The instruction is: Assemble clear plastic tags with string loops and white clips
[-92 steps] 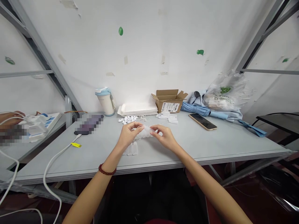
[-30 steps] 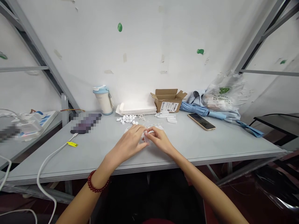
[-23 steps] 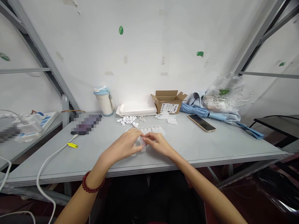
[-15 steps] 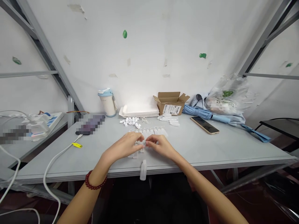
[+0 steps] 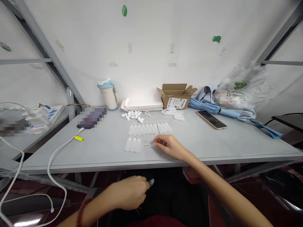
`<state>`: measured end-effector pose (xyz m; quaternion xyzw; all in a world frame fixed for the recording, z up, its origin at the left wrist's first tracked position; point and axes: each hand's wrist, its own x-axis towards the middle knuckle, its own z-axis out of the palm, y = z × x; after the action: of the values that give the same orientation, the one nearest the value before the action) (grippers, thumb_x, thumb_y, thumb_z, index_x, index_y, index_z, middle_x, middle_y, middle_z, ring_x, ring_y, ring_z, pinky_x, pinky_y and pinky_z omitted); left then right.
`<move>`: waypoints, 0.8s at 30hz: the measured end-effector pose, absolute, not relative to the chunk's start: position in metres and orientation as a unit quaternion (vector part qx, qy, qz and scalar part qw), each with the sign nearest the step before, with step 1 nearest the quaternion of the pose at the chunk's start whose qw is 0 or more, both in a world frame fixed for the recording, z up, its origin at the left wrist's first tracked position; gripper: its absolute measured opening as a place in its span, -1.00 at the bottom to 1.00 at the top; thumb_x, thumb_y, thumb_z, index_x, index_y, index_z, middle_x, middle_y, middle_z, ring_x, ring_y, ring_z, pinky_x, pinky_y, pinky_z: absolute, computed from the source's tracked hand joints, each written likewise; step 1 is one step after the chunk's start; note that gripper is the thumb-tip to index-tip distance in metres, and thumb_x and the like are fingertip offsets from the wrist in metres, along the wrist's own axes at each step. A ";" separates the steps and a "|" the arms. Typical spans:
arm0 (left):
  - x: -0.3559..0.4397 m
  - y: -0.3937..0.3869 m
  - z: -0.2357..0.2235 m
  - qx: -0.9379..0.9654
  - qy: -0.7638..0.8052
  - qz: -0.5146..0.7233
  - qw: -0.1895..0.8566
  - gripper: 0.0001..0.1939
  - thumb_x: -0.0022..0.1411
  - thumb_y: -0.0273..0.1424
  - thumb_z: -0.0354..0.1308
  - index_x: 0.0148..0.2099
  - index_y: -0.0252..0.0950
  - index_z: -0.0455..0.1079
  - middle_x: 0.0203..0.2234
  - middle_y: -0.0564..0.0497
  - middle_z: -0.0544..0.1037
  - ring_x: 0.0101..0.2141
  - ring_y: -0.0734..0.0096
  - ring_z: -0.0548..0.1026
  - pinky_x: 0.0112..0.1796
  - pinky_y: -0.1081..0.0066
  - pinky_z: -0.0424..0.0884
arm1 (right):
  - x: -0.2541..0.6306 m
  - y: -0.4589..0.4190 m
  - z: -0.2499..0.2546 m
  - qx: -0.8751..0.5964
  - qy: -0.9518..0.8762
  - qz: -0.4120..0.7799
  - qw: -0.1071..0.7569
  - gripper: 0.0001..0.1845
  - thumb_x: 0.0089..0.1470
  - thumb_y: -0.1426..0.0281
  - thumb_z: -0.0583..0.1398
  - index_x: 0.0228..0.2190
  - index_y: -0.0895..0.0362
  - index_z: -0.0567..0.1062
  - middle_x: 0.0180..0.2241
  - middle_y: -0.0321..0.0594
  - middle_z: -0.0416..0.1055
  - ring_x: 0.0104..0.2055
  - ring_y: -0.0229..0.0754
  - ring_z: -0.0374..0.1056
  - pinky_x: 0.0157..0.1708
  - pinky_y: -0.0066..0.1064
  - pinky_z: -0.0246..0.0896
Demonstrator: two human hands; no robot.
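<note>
Below the table's front edge, my left hand is closed around a small translucent bottle, and only the bottle's tip shows past the fingers. My right hand hovers low over the tabletop, fingers curled and thumb apart, with nothing visible between them. Just left of its fingertips lies a thin white cord with a small loop. Three flat-lying translucent bottles with white cords sit side by side left of that loop. Behind them stretches a row of several similar bottles, also with cords.
Several white caps, loose white cords and loose bottles lie farther back. Along the wall stand a cup, stacked white trays and an open carton. A phone and folded blue umbrella are at right.
My left hand has dropped from the tabletop to below the edge and closed on the bottle that was at the edge. My right hand has stayed near its place. The view has tilted down.
</note>
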<state>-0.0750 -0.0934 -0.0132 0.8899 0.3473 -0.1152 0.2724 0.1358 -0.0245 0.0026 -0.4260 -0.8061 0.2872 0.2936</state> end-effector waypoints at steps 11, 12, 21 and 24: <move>-0.035 -0.091 -0.094 0.888 0.370 -0.121 0.243 -0.71 0.20 -0.52 -0.01 -0.03 -0.43 0.36 -0.01 -0.31 0.39 -0.07 0.05 0.46 -0.10 0.19 0.40 | 0.116 -0.013 -0.015 -0.402 -0.891 0.080 0.195 -0.74 0.23 0.37 0.01 -0.11 0.11 0.43 -0.20 -0.09 0.34 -0.32 -0.19 0.33 -0.37 -0.39 0.17; -0.034 -0.092 -0.086 0.891 0.368 -0.121 0.237 -0.71 0.20 -0.52 -0.01 -0.03 -0.45 0.36 0.00 -0.33 0.39 -0.06 0.03 0.46 -0.09 0.20 0.40 | 0.115 -0.014 -0.017 -0.405 -0.891 0.073 0.194 -0.74 0.24 0.38 0.00 -0.15 0.11 0.44 -0.21 -0.09 0.35 -0.33 -0.20 0.32 -0.39 -0.40 0.16; -0.027 -0.102 0.055 0.909 0.257 0.132 0.301 -0.85 0.18 -0.37 0.17 -0.19 -0.27 0.45 -0.36 0.05 0.56 -0.38 0.44 0.48 -0.33 0.52 0.32 | 0.121 -0.010 -0.002 -0.412 -0.809 0.212 0.362 -0.87 0.13 0.39 0.13 -0.41 0.16 0.45 -0.43 -0.22 0.42 -0.44 -0.27 0.31 -0.44 -0.45 0.18; -0.039 -0.091 0.083 0.863 0.359 0.226 0.276 -0.81 0.26 -0.29 0.08 -0.19 -0.24 0.45 -0.47 0.09 0.54 -0.49 0.48 0.43 -0.45 0.52 0.29 | 0.127 -0.009 0.014 -0.428 -0.729 0.293 0.447 -0.84 0.08 0.31 0.18 -0.43 0.15 0.45 -0.50 -0.27 0.44 -0.48 -0.28 0.34 -0.48 -0.46 0.19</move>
<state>-0.0394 -0.0906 0.0829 0.8627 0.3587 0.2261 0.2757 0.1266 -0.0092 0.0144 -0.4284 -0.7287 0.2933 0.4465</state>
